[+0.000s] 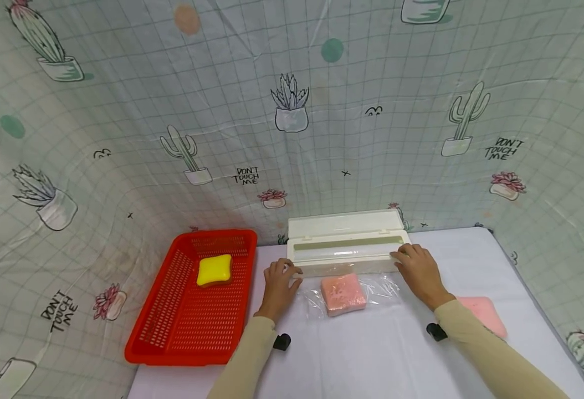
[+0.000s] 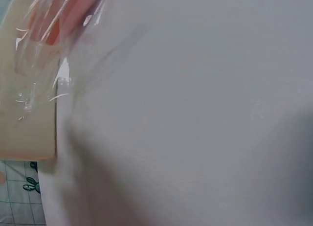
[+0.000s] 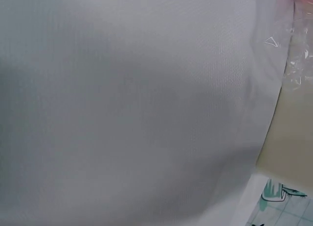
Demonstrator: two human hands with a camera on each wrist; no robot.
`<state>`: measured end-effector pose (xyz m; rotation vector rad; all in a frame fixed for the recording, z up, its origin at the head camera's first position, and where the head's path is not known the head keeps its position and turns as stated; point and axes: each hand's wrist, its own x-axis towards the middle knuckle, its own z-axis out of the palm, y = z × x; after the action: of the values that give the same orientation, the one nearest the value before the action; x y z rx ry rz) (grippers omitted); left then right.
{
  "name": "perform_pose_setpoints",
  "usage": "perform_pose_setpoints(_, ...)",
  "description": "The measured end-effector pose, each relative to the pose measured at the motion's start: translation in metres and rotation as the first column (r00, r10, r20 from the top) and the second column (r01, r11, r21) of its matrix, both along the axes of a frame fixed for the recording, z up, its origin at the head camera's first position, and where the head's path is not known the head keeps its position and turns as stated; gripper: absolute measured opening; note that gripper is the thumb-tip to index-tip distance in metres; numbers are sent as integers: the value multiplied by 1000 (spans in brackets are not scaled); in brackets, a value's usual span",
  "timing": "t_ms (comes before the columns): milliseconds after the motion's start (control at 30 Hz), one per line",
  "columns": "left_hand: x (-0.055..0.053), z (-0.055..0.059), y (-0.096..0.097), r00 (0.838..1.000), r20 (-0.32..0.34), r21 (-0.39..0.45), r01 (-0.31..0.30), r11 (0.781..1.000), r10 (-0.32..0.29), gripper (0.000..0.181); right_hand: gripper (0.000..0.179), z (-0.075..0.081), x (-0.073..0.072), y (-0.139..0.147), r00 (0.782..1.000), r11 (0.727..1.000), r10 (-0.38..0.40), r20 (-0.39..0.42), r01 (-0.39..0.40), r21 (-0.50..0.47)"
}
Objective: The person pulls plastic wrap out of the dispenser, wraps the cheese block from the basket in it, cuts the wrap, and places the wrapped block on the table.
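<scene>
A cream plastic-wrap dispenser (image 1: 347, 267) stands at the back of the table, its lid (image 1: 344, 224) raised and a roll of film (image 1: 347, 251) inside. Clear plastic wrap (image 1: 379, 288) runs from its front edge onto the table. A pink sponge (image 1: 343, 295) lies with the wrap around it; whether over or under it, I cannot tell. My left hand (image 1: 278, 285) is at the dispenser's front left corner, thumb and fingers apart. At the right end, my right hand (image 1: 420, 272) touches the corner with its fingertips; any grip there is unclear. Neither wrist view shows my hands.
A red basket (image 1: 244, 288) sits on the left with a yellow sponge (image 1: 214, 270) in it. Another pink sponge (image 1: 483, 315) lies on the right, partly behind my right forearm. A patterned curtain (image 1: 352, 138) rises right behind the white tabletop (image 1: 352, 360).
</scene>
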<state>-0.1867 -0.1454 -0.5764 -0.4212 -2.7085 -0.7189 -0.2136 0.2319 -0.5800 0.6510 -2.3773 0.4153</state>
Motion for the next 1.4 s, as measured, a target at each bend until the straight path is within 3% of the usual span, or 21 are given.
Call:
perform_pose_setpoints(100,2,-2,0,999,-19,27,38,999,-37,11,28,0,-2,0,999,1000,17,-52,-18,-14)
perform_pose_setpoints(300,6,-7,0,997,20,61,78,995,-79,11,23,-4,1,3,993,999,50,-109,-52,-14)
perform_pose_setpoints(600,12,-6,-2,999,13,39,29,999,-29,8,26,-6,16,19,994,997,78,-81,-78,3)
perform_pose_setpoints(733,18,-5,-3,999,17,10,34,999,-34,8,26,-10,21,27,993,993,108,-55,-106,44)
perform_pose_setpoints(900,23,-7,-3,998,-32,-118,46,992,-50,9,26,-16,24,31,986,980,161,-41,-155,125)
perform_pose_setpoints(1033,24,-11,-3,996,-77,-253,31,967,-53,9,22,-23,24,30,981,966,187,-46,-175,189)
perform_pose_setpoints(1233,27,-13,-2,994,-88,-331,40,943,-73,4,15,-30,26,22,990,953,131,46,-139,270)
perform_pose_setpoints(1333,30,-14,-2,997,-38,-325,57,944,-73,7,9,-29,30,21,990,948,71,125,-106,301)
perform_pose_setpoints(1400,33,-15,-3,997,27,-277,70,958,-66,13,7,-25,34,20,984,947,37,174,-90,308)
